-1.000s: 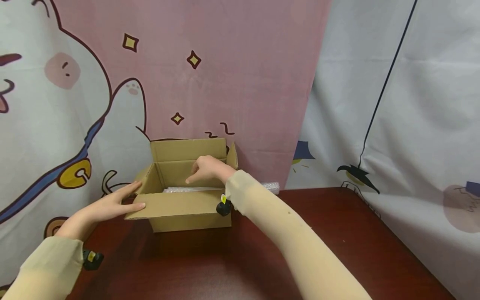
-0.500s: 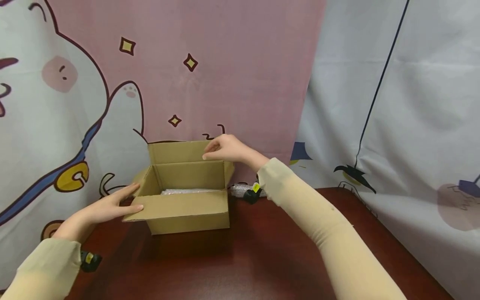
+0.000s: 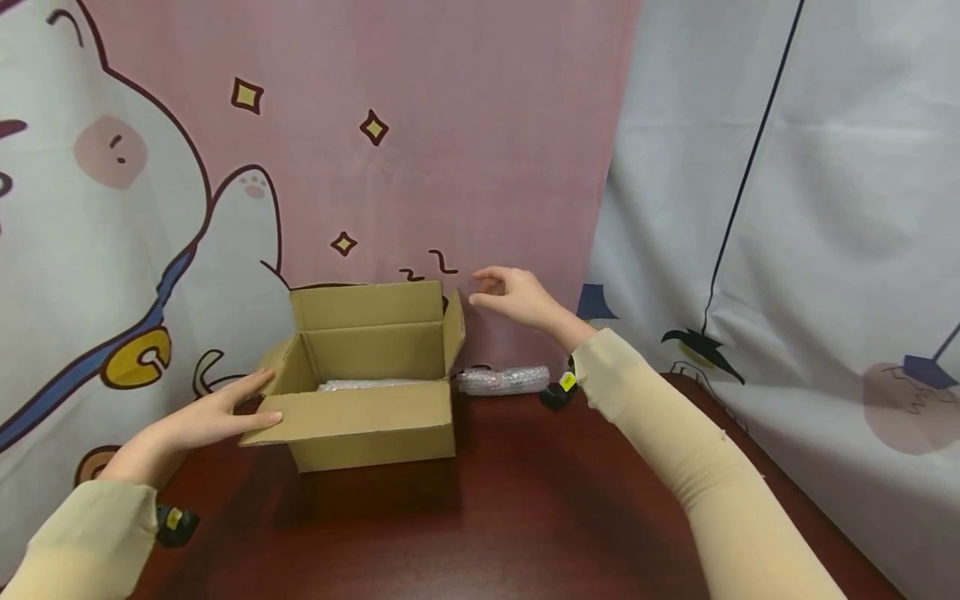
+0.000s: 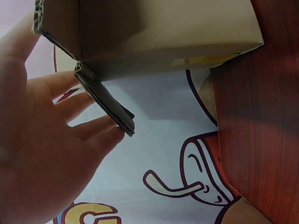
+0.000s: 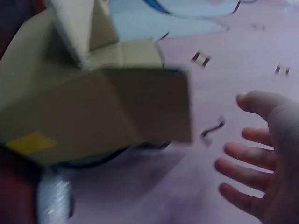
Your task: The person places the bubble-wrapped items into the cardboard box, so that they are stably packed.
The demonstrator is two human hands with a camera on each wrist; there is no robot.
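Observation:
An uncovered cardboard box (image 3: 375, 450) stands on the table with its flaps folded out, and bubble wrap (image 3: 360, 384) shows inside. My left hand (image 3: 202, 421) rests at its left corner. The thumb lies on the front flap (image 3: 360, 412). In the left wrist view, the spread fingers (image 4: 70, 107) touch the outer side of a flap (image 4: 105, 100). My right hand (image 3: 525, 297) hangs in the air to the right of the box, fingers loosely bent and holding nothing. Below it, a bubble-wrapped roll (image 3: 504, 381) lies on the table beside the box.
The dark red wooden table (image 3: 525, 508) runs back to a pink and white printed curtain (image 3: 510, 150). On the right, a pale curtain (image 3: 825, 250) borders the table's edge. Each wrist carries a small black camera (image 3: 177, 527).
My right hand has risen out of the box and moved right, past its right flap. The bubble-wrapped roll now shows fully. The left hand stays at the box corner.

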